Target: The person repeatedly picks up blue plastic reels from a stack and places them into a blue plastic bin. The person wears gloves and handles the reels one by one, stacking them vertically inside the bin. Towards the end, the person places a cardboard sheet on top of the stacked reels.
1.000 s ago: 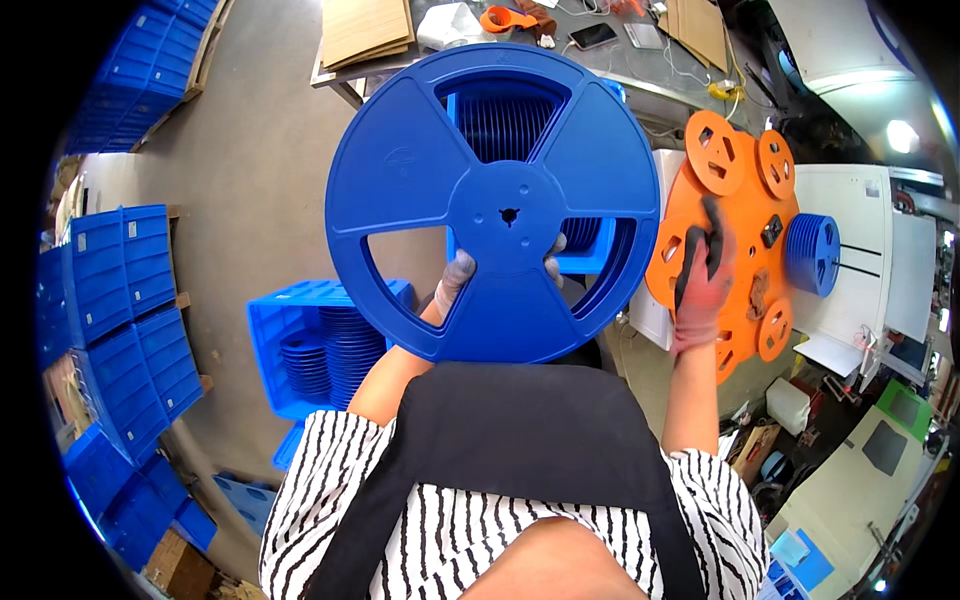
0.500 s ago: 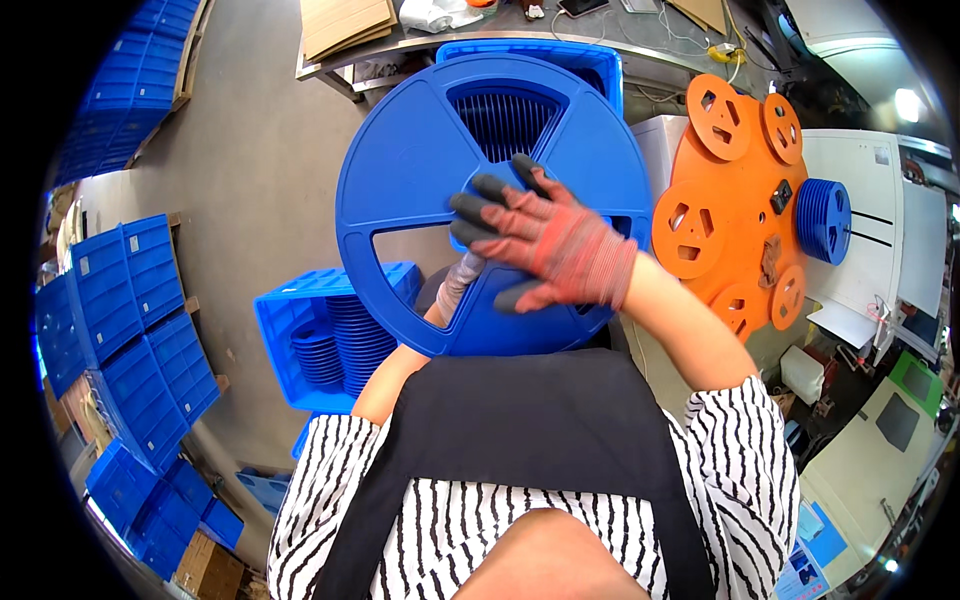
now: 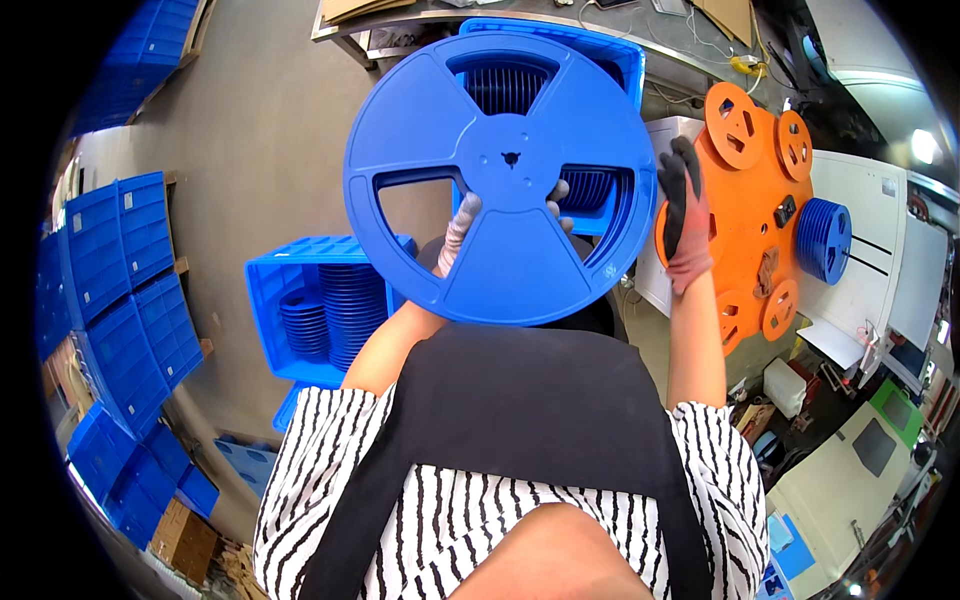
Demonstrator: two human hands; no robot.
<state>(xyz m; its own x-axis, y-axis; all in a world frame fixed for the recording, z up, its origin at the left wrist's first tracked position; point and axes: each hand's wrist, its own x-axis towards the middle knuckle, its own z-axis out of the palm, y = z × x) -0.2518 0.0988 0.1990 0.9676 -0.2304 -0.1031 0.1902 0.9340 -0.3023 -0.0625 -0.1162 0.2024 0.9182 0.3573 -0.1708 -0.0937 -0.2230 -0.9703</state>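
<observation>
A large blue plastic reel (image 3: pixel 515 265) is held up in front of my chest, its round hub and windows facing me. Further curved rims show beneath its right edge. My left hand (image 3: pixel 457 235), in a pale grey glove, grips the reel from below; its thumb appears through the left window and fingertips through the right one. Its palm is hidden. To the right of the reel, apart from it, my right hand (image 3: pixel 684 215) in a red and black glove is raised with fingers stretched out, holding nothing. Behind that hand is an orange round plate (image 3: pixel 745 215) bearing smaller orange discs.
A blue crate (image 3: pixel 620 60) with upright reels stands beyond the held reel. Another blue crate (image 3: pixel 270 310) with stacked reels is at left. Blue reels (image 3: pixel 824 240) hang on a rod at right. A metal-edged table (image 3: pixel 440 15) spans the back; stacked blue boxes (image 3: pixel 125 240) stand far left.
My right hand has left the reel's hub and swung right, off the reel. My left hand still holds the reel from below. The whole view has shifted slightly.
</observation>
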